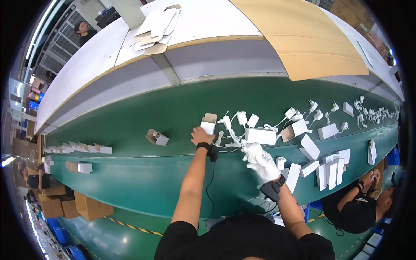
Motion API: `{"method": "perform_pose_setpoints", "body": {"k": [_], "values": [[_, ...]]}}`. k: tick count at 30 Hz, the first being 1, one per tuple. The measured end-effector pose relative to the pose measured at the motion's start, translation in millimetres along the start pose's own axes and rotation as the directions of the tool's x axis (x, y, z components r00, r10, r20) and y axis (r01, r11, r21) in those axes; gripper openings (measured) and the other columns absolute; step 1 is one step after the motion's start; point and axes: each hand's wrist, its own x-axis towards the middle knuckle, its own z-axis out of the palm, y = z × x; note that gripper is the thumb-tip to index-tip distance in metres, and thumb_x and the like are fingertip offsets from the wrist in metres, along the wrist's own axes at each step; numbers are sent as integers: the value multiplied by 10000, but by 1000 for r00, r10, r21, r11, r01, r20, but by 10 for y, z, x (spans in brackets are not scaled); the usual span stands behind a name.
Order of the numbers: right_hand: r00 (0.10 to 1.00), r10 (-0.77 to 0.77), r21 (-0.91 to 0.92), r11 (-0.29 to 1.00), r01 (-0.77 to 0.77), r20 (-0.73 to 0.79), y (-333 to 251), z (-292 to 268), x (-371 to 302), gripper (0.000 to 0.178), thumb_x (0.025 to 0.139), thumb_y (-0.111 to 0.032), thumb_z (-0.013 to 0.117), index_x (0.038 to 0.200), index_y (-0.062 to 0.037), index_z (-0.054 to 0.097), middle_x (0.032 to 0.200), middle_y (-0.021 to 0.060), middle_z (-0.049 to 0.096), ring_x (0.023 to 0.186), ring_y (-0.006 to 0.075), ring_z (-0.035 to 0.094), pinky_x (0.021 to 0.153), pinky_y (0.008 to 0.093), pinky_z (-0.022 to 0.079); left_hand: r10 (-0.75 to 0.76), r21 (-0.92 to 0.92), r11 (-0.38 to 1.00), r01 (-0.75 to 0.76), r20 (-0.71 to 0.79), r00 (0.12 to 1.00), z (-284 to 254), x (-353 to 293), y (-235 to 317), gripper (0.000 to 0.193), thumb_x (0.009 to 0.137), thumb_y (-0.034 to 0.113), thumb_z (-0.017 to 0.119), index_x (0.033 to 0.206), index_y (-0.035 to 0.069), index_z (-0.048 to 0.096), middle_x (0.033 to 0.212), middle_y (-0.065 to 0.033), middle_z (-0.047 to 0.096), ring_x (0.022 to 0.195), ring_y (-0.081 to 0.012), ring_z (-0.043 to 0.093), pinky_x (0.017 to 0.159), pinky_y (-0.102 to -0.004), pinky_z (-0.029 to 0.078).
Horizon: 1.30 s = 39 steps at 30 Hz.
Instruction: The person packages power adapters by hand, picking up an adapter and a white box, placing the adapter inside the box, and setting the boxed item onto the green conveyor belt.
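My bare left hand grips a small white box, whose brown-lined flap stands up at the far end. Its fingers wrap round the near part of the box on the green belt. In a white glove, my right hand is closed, fingertips pinched at the white cable of a charger. That charger's plug lies just right of the box in my left hand. Beyond my right fingertips lies a closed white box, with more white chargers around it. Both wrists carry black bands.
An open box stands farther left, with a row of boxes beyond. Boxes and chargers crowd the right side. A shelf holding flattened cartons and a cardboard sheet overhangs the far edge. A co-worker sits at right.
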Motion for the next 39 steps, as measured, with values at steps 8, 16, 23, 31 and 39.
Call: {"method": "perform_pose_setpoints", "body": {"k": [8,16,23,31,39], "values": [[999,13,-644,765,11,33,-243,-194,296,477,820,-238,663,1212,-2,529,1166,95,590,963,221,608,770,278,508,680,-122,698,-706,-197,706,-628,-316,-405,600,584,168,752,1119,121,483,1030,-122,557,980,-341,535,808,-441,482],[837,195,-639,-564,523,512,-250,488,561,358,749,-178,638,1075,-35,602,1059,154,609,939,272,607,803,343,496,800,-386,510,-769,-117,589,-854,-999,-274,639,551,147,763,1135,93,509,1076,-128,567,970,-338,546,835,-401,467],[828,157,-806,-190,561,539,-41,421,443,213,766,-142,566,959,-64,609,963,125,623,902,264,612,773,343,501,791,-507,385,-771,-248,559,-623,-1113,-318,620,547,187,782,1104,79,533,1076,-121,569,1003,-319,533,865,-399,441],[889,-439,-991,27,-129,-128,-12,282,1321,216,813,-285,594,779,-79,651,812,128,666,771,286,655,687,359,517,294,-734,455,-504,-410,863,-290,-281,-1116,639,571,114,798,1133,48,500,1103,-136,558,1032,-282,531,892,-383,427],[880,-324,-838,-313,-447,-348,776,-60,2242,188,804,-239,619,840,-54,630,837,128,655,759,278,648,669,343,511,84,-502,697,-513,-653,753,-318,-50,-1317,600,681,67,754,1190,4,442,1110,-121,541,1020,-225,544,884,-342,439]]}}
